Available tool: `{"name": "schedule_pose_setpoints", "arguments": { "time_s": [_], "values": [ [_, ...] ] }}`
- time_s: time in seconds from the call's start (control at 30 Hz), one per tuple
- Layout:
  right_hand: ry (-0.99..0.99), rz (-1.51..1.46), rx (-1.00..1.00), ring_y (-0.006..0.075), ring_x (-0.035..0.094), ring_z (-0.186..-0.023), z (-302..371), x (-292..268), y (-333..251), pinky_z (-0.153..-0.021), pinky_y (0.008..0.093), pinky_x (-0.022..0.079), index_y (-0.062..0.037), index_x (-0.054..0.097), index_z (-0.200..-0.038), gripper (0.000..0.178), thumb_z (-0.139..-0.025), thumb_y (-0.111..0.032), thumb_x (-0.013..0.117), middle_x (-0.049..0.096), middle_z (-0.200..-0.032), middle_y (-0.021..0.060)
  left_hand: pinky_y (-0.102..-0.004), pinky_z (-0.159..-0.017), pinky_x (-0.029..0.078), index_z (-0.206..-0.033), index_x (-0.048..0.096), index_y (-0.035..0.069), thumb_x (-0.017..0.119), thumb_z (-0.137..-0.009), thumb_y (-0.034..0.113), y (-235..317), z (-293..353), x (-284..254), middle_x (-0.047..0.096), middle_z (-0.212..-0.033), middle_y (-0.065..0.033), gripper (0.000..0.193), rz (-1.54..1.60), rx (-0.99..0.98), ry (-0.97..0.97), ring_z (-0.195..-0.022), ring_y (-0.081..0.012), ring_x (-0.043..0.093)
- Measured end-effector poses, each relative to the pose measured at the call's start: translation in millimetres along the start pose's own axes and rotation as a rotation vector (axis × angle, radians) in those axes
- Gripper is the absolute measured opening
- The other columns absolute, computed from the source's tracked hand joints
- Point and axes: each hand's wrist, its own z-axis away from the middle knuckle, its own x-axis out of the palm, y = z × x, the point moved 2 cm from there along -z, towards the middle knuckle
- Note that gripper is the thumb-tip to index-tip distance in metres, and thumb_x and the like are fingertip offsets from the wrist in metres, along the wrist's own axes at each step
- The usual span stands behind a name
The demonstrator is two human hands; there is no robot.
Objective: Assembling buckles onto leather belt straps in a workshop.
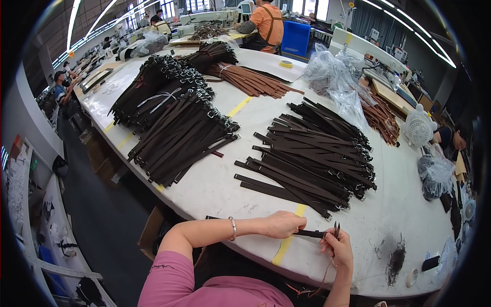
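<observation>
My left hand (285, 224) is closed in a fist, fingers pressed together around a dark strap (311, 234), which runs out past my thumb to my right hand (337, 247). Strap and hands are over the near edge of the white table (362, 228), beside a strip of yellow tape (289, 236). In my right hand I grip small snips (336, 230), their points up, just beside the strap's end; I can't tell whether those fingers also pinch the strap itself. A thin orange thread (327, 269) hangs below my right hand. Ahead of me lies a broad pile of dark straps (317, 148), buckles toward the right, and farther left a taller buckled heap (176, 128). Behind these is a bundle of brown straps (253, 81), near a roll of yellow tape (285, 64). To the right of my right hand sits a tuft of dark fibres (396, 263), near a small black block (430, 263).
</observation>
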Motion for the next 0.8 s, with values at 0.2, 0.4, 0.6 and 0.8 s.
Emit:
{"name": "schedule_pose_setpoints", "arguments": {
  "time_s": [0.2, 0.4, 0.6, 0.8],
  "values": [
    [0.063, 0.394, 0.046, 0.0065, 0.046, -0.041, -26, 1, 0, -0.037, 0.0214, 0.035, -0.0013, 0.056, -0.075, 0.015, -0.082, -0.014, 0.056, 0.052, -0.055, 0.0009, -0.0431, -0.070, 0.045, -0.080, 0.054, 0.003, 0.059, -0.073, 0.009, -2, -8, -1, 0.059, -0.080, -0.0138, 0.011, -0.281, 0.043, 0.094, -0.081, -0.0332, 0.057],
    [0.105, 0.347, 0.068, 0.0041, 0.041, -0.038, -33, -3, -2, -0.035, 0.0196, 0.033, -0.0038, 0.056, -0.067, 0.020, -0.081, -0.017, 0.060, 0.048, -0.048, -0.0018, -0.0426, -0.073, 0.045, -0.100, 0.052, 0.001, 0.059, -0.080, 0.019, 12, -29, -6, 0.060, -0.091, -0.0161, 0.027, -0.066, 0.019, 0.065, -0.086, -0.0338, 0.058],
    [0.115, 0.395, 0.036, 0.0037, 0.040, -0.039, -32, -1, -1, -0.036, 0.0195, 0.030, -0.0041, 0.058, -0.069, 0.021, -0.083, -0.019, 0.060, 0.048, -0.049, -0.0023, -0.0394, -0.072, 0.046, -0.107, 0.052, 0.003, 0.066, -0.078, 0.032, 25, -33, 5, 0.059, -0.100, -0.0154, 0.043, -0.083, 0.060, 0.062, -0.085, -0.0306, 0.059],
    [0.033, 0.413, -0.186, 0.0033, 0.042, -0.046, -25, 2, -6, -0.040, 0.0193, 0.032, -0.0042, 0.058, -0.076, 0.018, -0.088, -0.017, 0.057, 0.050, -0.055, -0.0023, -0.0368, -0.070, 0.046, -0.103, 0.054, 0.001, 0.064, -0.078, 0.025, 11, -40, -2, 0.058, -0.094, -0.0137, 0.036, 0.108, 0.072, 0.130, -0.081, -0.0267, 0.058]
  ]
}}
